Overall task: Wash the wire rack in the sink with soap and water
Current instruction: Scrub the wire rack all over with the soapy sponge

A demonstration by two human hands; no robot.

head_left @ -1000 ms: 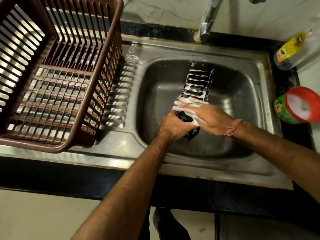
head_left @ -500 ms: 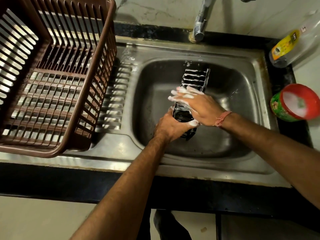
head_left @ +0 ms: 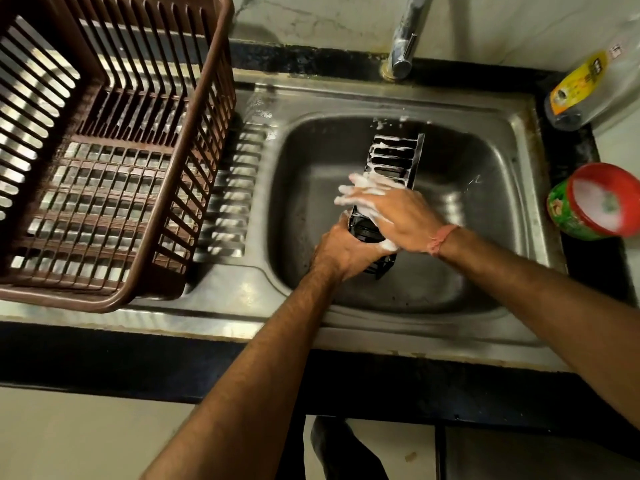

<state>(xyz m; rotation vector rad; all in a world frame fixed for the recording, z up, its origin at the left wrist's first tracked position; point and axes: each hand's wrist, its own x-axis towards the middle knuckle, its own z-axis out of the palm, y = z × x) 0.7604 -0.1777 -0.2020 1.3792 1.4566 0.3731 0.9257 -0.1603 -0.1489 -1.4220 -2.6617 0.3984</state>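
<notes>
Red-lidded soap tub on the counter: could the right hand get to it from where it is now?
Probably yes. The right hand lies soapy on the wire rack in the sink; the red-lidded soap tub stands beside the sink with only bare rim between.

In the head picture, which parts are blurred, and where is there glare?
Head view: the right hand's soapy fingers are motion-blurred over the rack; glare streaks the sink wall; straight edges bow from the wide-angle lens.
</notes>
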